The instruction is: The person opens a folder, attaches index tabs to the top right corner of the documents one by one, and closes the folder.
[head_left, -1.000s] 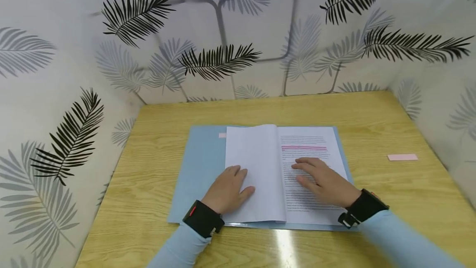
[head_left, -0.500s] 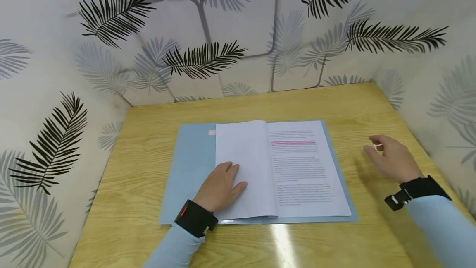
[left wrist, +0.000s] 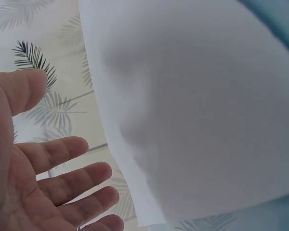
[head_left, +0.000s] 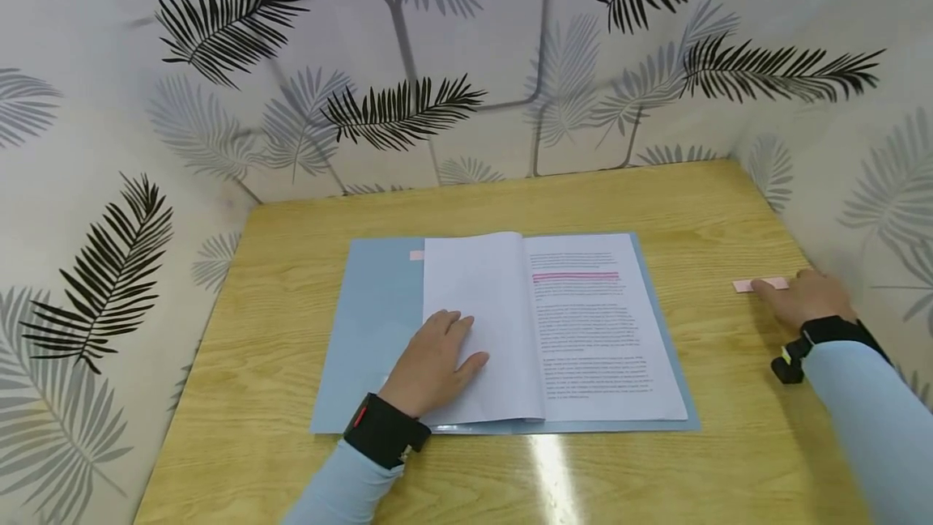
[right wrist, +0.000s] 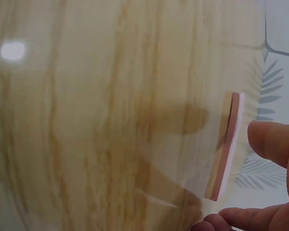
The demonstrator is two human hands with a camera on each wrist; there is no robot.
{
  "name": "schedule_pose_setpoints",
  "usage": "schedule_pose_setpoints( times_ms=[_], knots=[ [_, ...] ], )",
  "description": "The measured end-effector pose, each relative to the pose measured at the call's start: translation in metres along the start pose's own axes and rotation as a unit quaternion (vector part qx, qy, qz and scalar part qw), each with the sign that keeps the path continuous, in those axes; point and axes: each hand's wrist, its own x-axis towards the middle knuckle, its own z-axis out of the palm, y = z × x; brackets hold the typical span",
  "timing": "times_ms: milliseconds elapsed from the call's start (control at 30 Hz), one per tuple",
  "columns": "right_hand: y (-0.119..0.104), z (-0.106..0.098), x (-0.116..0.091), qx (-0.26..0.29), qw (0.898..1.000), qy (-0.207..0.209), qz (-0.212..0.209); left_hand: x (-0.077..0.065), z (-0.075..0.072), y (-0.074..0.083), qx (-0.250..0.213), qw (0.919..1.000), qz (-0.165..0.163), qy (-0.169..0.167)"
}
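A blue folder (head_left: 368,330) lies open on the table. The blank back of a turned white page (head_left: 474,282) is on its left side, and a printed page (head_left: 590,330) with a pink highlighted line is on its right. My left hand (head_left: 433,363) rests on the turned page, fingers straight; the left wrist view shows its palm side. At the right of the table, my right hand (head_left: 812,300) is at a pad of pink sticky notes (head_left: 743,287). In the right wrist view the thumb stands above the pad (right wrist: 225,149) and the fingers lie by its lower end, spread apart.
A small pink tab (head_left: 416,255) shows on the folder's left cover, beside the turned page. The wooden table (head_left: 277,306) meets a leaf-patterned cloth (head_left: 496,136) at the back and both sides. Light glares off the table's front.
My right hand has left the printed page and moved right to the pink sticky notes. The left hand stays on the turned page. The head view has shifted slightly.
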Motion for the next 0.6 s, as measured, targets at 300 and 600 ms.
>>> schedule_pose_setpoints(
  times_ms=[300, 600],
  knots=[
    [-0.011, 0.001, 0.001, -0.013, 1.0, 0.011, 0.016, -0.003, -0.001, 0.003, -0.01, 0.9999, -0.001, 0.005],
    [-0.016, 0.009, 0.006, 0.093, 0.993, 0.064, 0.029, -0.006, 0.002, 0.002, -0.015, 0.9998, 0.007, 0.015]
  ],
)
